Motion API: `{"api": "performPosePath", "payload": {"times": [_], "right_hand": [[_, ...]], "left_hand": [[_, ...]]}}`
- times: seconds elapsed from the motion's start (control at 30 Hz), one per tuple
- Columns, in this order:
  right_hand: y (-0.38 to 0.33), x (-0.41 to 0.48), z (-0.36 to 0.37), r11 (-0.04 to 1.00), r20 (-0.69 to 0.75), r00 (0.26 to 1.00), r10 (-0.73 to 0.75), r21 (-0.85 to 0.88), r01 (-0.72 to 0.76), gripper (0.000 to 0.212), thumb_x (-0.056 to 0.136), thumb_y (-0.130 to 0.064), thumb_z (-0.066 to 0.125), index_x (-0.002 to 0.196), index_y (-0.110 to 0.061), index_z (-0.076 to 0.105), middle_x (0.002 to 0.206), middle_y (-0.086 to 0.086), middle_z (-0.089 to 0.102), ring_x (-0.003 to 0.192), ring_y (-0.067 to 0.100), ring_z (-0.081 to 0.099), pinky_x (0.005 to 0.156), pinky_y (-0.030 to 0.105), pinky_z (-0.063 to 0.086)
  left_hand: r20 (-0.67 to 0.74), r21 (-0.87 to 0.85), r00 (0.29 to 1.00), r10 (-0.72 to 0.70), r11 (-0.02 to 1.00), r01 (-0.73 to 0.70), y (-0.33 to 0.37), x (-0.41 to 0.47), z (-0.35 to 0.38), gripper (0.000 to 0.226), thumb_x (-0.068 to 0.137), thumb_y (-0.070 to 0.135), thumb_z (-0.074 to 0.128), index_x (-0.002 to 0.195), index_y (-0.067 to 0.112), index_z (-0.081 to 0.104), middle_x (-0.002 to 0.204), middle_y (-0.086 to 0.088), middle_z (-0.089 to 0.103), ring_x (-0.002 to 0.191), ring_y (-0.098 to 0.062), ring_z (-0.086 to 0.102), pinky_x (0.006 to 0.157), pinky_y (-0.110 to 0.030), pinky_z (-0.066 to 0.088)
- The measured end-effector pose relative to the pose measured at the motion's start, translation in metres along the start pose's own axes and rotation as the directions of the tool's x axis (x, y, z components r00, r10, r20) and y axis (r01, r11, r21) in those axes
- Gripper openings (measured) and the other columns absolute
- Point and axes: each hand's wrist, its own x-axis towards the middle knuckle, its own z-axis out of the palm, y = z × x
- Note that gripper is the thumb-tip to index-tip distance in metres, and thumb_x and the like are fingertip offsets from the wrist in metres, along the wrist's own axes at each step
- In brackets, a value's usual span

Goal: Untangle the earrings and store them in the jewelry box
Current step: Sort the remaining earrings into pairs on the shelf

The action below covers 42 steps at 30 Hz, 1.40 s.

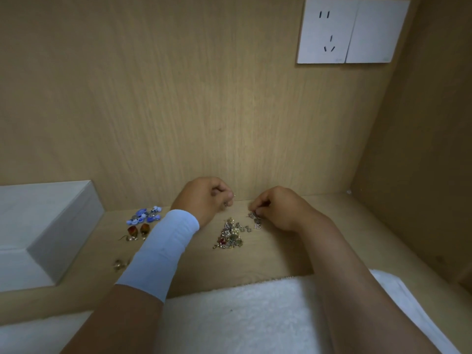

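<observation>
1. White fluffy towel (pixel 229 315): on the near side of the tangled pile (pixel 229 235), closest to the camera. Both forearms cross over it.
2. Tangled pile: gold and silver earrings with one red piece, heaped on the wooden surface (pixel 293 251) between the two forearms.
3. Small gold earring (pixel 118 264): left of the pile and a little nearer, well apart from it. It is partly hidden by the white sleeve (pixel 163 251) on the left forearm.
4. Pair of amber earrings (pixel 138 231): left of the pile, about level with it, lying side by side. The blue-and-white earrings (pixel 144 217) sit in a cluster just beyond them.
5. White box (pixel 38 226): far left of the pile, on the same surface. Cannot tell whether it is open.
6. Right hand (pixel 277 208): just beyond the pile, to its right. The fingers are curled and the fingertips pinch a silver earring (pixel 256 218) at the pile's far right edge. Cannot tell whether this piece is linked to the heap.
7. Left hand (pixel 201 198): beyond the pile, to its left. The fingers are curled, with thumb and forefinger pinching a tiny metal piece (pixel 231 200) that is too small to identify.
8. Wooden back panel (pixel 178 111): rises directly behind the pile. A wall socket (pixel 329 30) is high above and to the right, with a blank plate (pixel 375 31) touching its side.
</observation>
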Motion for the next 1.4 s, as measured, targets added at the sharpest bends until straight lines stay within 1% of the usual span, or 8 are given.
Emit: {"api": "performPosePath", "payload": {"times": [0.1, 0.27, 0.43, 0.63, 0.9, 1.07, 1.17, 1.4], "right_hand": [[-0.002, -0.002, 0.000, 1.000, -0.005, 1.000, -0.006, -0.026, 0.006, 0.020, 0.091, -0.019, 0.068, 0.075, -0.032, 0.070, 0.075, -0.024, 0.063, 0.086, 0.005, 0.063, 0.087, 0.025, 0.050], [-0.003, -0.004, -0.005, 1.000, 0.031, 0.999, -0.016, -0.020, 0.017, 0.013, 0.089, -0.017, 0.071, 0.096, -0.026, 0.079, 0.094, -0.015, 0.071, 0.093, 0.004, 0.064, 0.091, 0.024, 0.048], [-0.001, -0.006, -0.008, 0.999, 0.007, 1.000, -0.009, -0.041, 0.009, 0.023, 0.087, -0.015, 0.071, 0.069, -0.029, 0.070, 0.068, -0.019, 0.064, 0.071, -0.001, 0.059, 0.066, 0.017, 0.043], [0.001, -0.009, -0.016, 1.000, 0.025, 1.000, 0.017, 0.007, -0.017, 0.010, 0.092, -0.020, 0.067, 0.085, -0.018, 0.074, 0.073, -0.017, 0.062, 0.074, 0.005, 0.057, 0.063, 0.017, 0.041], [-0.003, -0.013, -0.020, 1.000, 0.070, 0.997, -0.011, 0.015, 0.010, 0.022, 0.084, -0.017, 0.077, 0.066, -0.029, 0.071, 0.062, -0.018, 0.066, 0.061, -0.010, 0.056, 0.058, 0.009, 0.038], [-0.017, -0.014, -0.016, 0.978, -0.052, 0.999, -0.012, 0.208, 0.023, 0.026, 0.086, -0.007, 0.067, 0.067, -0.023, 0.072, 0.058, -0.015, 0.068, 0.055, -0.004, 0.059, 0.061, 0.016, 0.048], [-0.031, -0.009, -0.006, 0.960, -0.209, 0.978, 0.009, 0.277, 0.050, 0.014, 0.083, -0.020, 0.077, 0.070, -0.025, 0.073, 0.066, -0.009, 0.070, 0.063, 0.003, 0.063, 0.068, 0.024, 0.051], [-0.049, -0.008, 0.023, 0.999, -0.325, 0.945, -0.038, -0.012, 0.036, 0.006, 0.087, -0.037, 0.070, 0.090, -0.037, 0.074, 0.091, -0.016, 0.072, 0.088, 0.006, 0.065, 0.074, 0.025, 0.047]], "left_hand": [[0.058, -0.059, 0.998, 0.006, 0.998, -0.002, -0.002, -0.004, -0.007, 0.016, 0.090, 0.019, 0.065, 0.075, 0.024, 0.069, 0.073, 0.011, 0.074, 0.064, -0.006, 0.063, 0.080, -0.034, 0.054], [0.131, 0.091, 0.991, -0.020, 0.996, 0.008, -0.008, -0.007, -0.005, 0.015, 0.090, 0.025, 0.066, 0.075, 0.029, 0.068, 0.078, 0.010, 0.072, 0.078, -0.006, 0.065, 0.079, -0.026, 0.049], [0.225, 0.113, 0.974, -0.033, 0.994, 0.007, -0.004, -0.011, 0.008, 0.010, 0.089, 0.030, 0.067, 0.080, 0.031, 0.069, 0.086, 0.012, 0.071, 0.085, -0.005, 0.064, 0.082, -0.024, 0.048], [0.287, -0.033, 0.958, -0.007, 0.999, 0.017, 0.002, -0.013, 0.004, 0.008, 0.089, 0.023, 0.068, 0.083, 0.021, 0.074, 0.080, 0.009, 0.075, 0.079, -0.005, 0.070, 0.080, -0.019, 0.050], [-0.042, -0.142, 0.999, -0.019, 0.990, 0.013, -0.013, -0.005, -0.017, 0.008, 0.087, 0.023, 0.071, 0.081, 0.027, 0.075, 0.073, 0.009, 0.067, 0.070, -0.006, 0.056, 0.072, -0.022, 0.047], [-0.030, 0.033, 0.999, -0.045, 0.998, 0.046, -0.020, -0.004, -0.010, 0.013, 0.085, 0.023, 0.071, 0.080, 0.034, 0.069, 0.077, 0.013, 0.069, 0.079, -0.003, 0.063, 0.085, -0.028, 0.051], [0.037, 0.168, 0.998, -0.059, 0.984, 0.052, -0.021, -0.003, -0.004, 0.009, 0.083, 0.026, 0.071, 0.078, 0.033, 0.068, 0.076, 0.017, 0.069, 0.081, -0.004, 0.064, 0.086, -0.034, 0.053], [0.075, 0.307, 0.996, -0.049, 0.951, 0.023, -0.022, -0.002, -0.002, 0.008, 0.085, 0.032, 0.068, 0.091, 0.033, 0.073, 0.088, 0.016, 0.068, 0.089, -0.009, 0.064, 0.087, -0.033, 0.052]]}}
